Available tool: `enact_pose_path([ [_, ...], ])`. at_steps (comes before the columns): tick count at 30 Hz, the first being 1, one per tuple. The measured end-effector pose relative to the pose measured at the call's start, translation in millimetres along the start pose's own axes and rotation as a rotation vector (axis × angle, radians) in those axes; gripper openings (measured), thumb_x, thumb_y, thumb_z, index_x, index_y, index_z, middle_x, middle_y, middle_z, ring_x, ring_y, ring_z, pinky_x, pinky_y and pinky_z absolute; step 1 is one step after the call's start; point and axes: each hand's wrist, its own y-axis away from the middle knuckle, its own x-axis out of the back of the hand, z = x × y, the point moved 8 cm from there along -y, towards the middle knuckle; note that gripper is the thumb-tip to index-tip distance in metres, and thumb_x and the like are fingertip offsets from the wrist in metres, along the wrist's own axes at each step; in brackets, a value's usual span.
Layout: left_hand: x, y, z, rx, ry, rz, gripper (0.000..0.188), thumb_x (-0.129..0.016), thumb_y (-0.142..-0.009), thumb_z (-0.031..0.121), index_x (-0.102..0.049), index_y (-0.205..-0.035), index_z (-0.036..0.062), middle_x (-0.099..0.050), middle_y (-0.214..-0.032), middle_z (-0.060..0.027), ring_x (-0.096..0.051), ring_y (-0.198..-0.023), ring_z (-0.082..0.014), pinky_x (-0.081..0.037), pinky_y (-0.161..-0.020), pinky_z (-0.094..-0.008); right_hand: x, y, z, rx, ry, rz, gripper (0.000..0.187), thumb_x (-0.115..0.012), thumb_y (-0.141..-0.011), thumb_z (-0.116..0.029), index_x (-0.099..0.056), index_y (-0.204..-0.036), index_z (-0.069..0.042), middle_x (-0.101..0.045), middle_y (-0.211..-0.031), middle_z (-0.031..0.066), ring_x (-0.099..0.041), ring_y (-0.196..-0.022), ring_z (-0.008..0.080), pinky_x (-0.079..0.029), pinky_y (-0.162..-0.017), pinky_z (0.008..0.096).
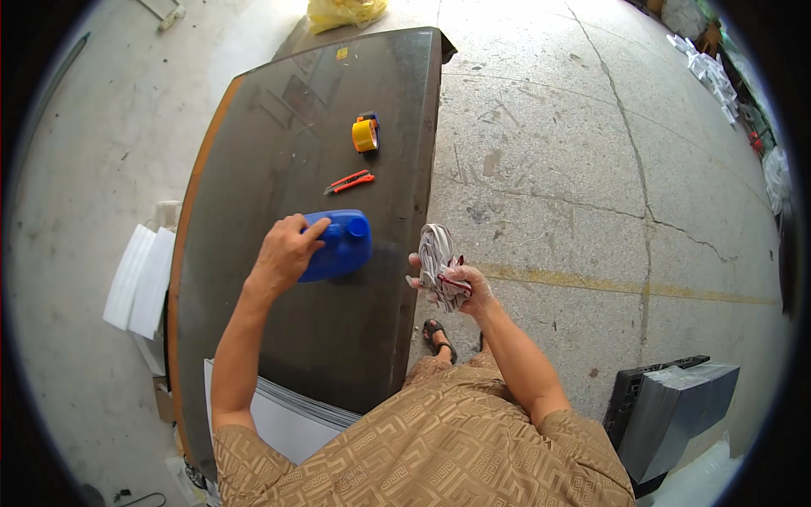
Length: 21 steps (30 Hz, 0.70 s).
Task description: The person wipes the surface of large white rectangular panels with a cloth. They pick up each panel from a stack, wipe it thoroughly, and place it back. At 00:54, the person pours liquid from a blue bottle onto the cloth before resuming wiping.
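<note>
A blue plastic jug (340, 247) with a round cap stands on the dark tabletop (329, 338). My left hand (290, 252) is closed over its handle side, fingers curled on the top. Beyond the table's right edge, my right hand (469, 286) grips a bundle of whitish-grey looped strips with dark red edging (437, 253); its exact kind is unclear. Pale powder or dirt marks the right fingers. Farther up the table lie an orange-red box cutter (349, 182) and a tape dispenser with a yellow tape roll (365, 135).
White sheets (283, 422) are stacked at the table's near end. White foam-like panels (139, 279) lean by its left side. Grey panels on a black pallet (676, 406) stand at lower right. A yellow plastic bag (345, 13) lies past the far end.
</note>
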Motion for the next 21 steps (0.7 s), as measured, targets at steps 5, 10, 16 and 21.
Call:
enact_pose_path([
  [5, -21.8, -33.4, 55.4, -0.109, -0.109, -0.051, 0.033, -0.072, -0.084, 0.018, -0.063, -0.116, 0.0134, -0.057, -0.087, -0.0109, -0.06, -0.085, -0.029, -0.049, -0.078, -0.0418, 16.0, 3.1, -4.3, 0.051, -0.074, 0.014, 0.068, -0.069, -0.089, -0.027, -0.038, -0.146, -0.004, -0.051, -0.14, 0.0122, -0.059, -0.119, 0.0417, -0.063, -0.081, 0.0465],
  [10, -51.4, -53.6, 97.6, -0.199, -0.212, -0.116, 0.032, -0.07, -0.086, 0.022, -0.062, -0.116, 0.0131, -0.058, -0.089, -0.0108, -0.061, -0.087, -0.0291, -0.048, -0.079, -0.0423, 27.7, 6.5, -10.7, 0.125, -0.154, -0.027, 0.058, -0.054, -0.1, -0.041, -0.038, -0.147, -0.01, -0.052, -0.139, 0.014, -0.06, -0.117, 0.0424, -0.063, -0.083, 0.049],
  [16, -75.5, -67.3, 118.8, -0.248, -0.271, -0.197, 0.032, -0.071, -0.084, 0.021, -0.062, -0.114, 0.0121, -0.059, -0.088, -0.0106, -0.061, -0.089, -0.0278, -0.048, -0.081, -0.0413, 60.1, 9.7, -9.3, 0.16, -0.177, -0.023, 0.055, -0.05, -0.101, -0.043, -0.041, -0.146, -0.013, -0.054, -0.139, 0.0144, -0.059, -0.117, 0.044, -0.061, -0.084, 0.0503],
  [21, -85.1, -72.4, 135.6, -0.293, -0.3, -0.21, 0.032, -0.071, -0.083, 0.02, -0.063, -0.112, 0.0105, -0.06, -0.088, -0.0108, -0.061, -0.089, -0.0277, -0.049, -0.081, -0.0405, 81.0, 9.2, 2.4, 0.116, -0.238, 0.058, 0.052, -0.053, -0.1, -0.044, -0.046, -0.142, -0.013, -0.06, -0.128, 0.0148, -0.063, -0.113, 0.0417, -0.061, -0.084, 0.0529],
])
